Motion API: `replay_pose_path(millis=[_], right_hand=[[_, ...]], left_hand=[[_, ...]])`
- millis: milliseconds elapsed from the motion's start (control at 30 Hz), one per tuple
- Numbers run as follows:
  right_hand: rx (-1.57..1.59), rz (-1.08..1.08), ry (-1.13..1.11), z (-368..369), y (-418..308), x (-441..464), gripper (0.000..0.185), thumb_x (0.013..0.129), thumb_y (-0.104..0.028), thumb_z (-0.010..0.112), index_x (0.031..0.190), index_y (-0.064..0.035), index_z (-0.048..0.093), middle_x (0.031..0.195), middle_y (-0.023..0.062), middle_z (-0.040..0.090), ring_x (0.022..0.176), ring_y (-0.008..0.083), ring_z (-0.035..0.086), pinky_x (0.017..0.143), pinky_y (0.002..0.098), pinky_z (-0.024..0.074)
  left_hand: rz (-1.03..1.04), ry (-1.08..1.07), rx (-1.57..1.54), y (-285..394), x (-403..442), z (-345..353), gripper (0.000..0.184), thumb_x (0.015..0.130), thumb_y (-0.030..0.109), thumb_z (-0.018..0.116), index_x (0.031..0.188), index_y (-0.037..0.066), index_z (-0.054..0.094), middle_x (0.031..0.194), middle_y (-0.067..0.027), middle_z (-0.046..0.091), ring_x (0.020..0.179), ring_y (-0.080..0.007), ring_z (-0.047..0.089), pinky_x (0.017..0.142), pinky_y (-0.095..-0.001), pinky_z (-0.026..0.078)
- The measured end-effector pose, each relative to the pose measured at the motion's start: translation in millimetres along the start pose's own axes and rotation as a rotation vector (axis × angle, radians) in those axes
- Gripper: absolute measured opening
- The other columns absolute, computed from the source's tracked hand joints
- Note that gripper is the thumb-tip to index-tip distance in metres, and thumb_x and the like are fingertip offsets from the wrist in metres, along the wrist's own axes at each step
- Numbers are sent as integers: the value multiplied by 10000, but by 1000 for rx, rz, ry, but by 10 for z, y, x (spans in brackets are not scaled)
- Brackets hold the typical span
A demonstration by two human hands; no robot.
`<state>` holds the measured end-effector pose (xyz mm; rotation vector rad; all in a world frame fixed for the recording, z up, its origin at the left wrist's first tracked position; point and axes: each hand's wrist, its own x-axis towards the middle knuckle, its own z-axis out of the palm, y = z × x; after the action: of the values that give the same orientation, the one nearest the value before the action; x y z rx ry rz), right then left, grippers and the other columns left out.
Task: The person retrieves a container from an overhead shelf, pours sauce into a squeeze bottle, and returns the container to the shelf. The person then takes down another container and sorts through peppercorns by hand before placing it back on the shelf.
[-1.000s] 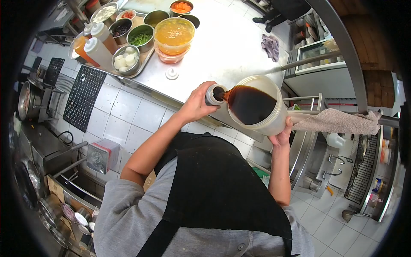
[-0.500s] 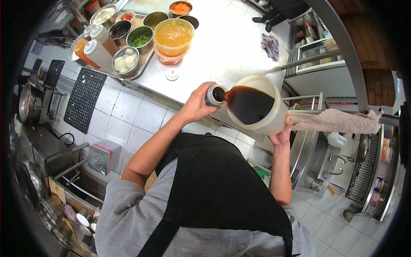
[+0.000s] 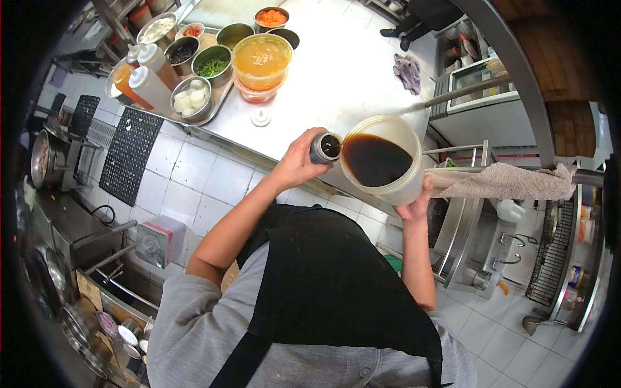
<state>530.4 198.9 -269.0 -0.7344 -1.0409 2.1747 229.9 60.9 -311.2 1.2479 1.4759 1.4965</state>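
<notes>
Our left hand (image 3: 301,161) grips an uncapped squeeze bottle (image 3: 317,152), our right hand (image 3: 416,200) a tilted plastic tub (image 3: 414,165) of dark liquid (image 3: 377,159), both at the near edge of the counter (image 3: 349,84); overtipping so wide a tub could slop liquid past the narrow bottle.

bright glare is bleaching the stainless-steel worktop (image 3: 343,68); fisheye distortion is bowing the edges toward black corners.

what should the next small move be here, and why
The right hand should probably tip the tub back toward upright: no stream shows between it and the bottle in the left hand, dark liquid shows inside the bottle's mouth, and the tilted tub's own liquid lies close to its rim.
</notes>
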Motion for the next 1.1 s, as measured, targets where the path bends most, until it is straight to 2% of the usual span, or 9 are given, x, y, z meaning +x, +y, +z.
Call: replay_pose_path(millis=[33,133,233,300,400,500,600,833,1100], right_hand=[[15,10,2,-5,54,3,955,881,-710,599,1551,-73,355,1554,161,428,1389,360,467,1094,599,439],[89,37,1,37,195,0,993,859,-745,590,1572,-112,314,1572,170,389,1390,419,448,994,701,475],[211,57,-66,206,292,12,1044,832,-772,594,1587,-130,268,1574,194,362,1388,466,429,934,738,497],[287,73,-167,314,320,28,1072,818,-777,606,1591,-127,244,1567,213,354,1386,487,419,946,724,505],[432,81,-209,212,483,47,1034,816,-775,605,1588,-174,271,1585,166,355,1399,466,414,959,799,430],[488,59,-179,149,558,16,1056,800,-793,603,1592,-188,256,1586,172,346,1395,461,423,953,788,449],[582,13,-170,225,526,-67,1025,846,-694,650,1582,-101,251,1543,274,342,1351,576,393,953,728,508],[634,-15,-220,282,413,-232,944,882,-607,657,1562,-63,291,1505,300,378,1311,591,428,895,745,526],[579,-42,32,-221,720,-506,915,871,-602,663,1541,-67,344,1484,291,419,1316,573,438,889,729,519]], left_hand=[[6,4,6,-9,1,5,615,746,91,792,1301,5,541,1144,-127,663,1110,-198,624,1017,-352,475],[-1,-10,-18,-28,9,4,642,711,101,823,1279,4,541,1171,-166,636,1125,-312,633,992,-379,494],[22,-5,1,-52,32,4,614,748,93,801,1298,11,542,1127,-119,668,1104,-193,627,1011,-349,479],[18,-5,33,-51,66,-10,620,746,96,810,1299,13,541,1125,-115,670,1095,-194,633,1003,-346,484],[25,8,29,-59,169,-46,648,729,96,830,1298,11,533,1144,-131,661,1099,-217,641,987,-355,503],[7,31,-6,2,306,-93,639,725,106,842,1283,13,547,1134,-120,667,1086,-206,642,984,-345,498],[35,60,11,-21,488,-141,618,722,110,848,1263,16,565,1123,-104,672,1071,-192,642,983,-334,492],[104,68,108,-204,913,-202,599,726,137,856,1243,13,581,1114,-109,684,1048,-197,657,958,-346,512],[95,54,124,-288,1047,-197,718,701,194,894,1299,-4,549,1187,-134,673,1120,-223,642,996,-363,502]])
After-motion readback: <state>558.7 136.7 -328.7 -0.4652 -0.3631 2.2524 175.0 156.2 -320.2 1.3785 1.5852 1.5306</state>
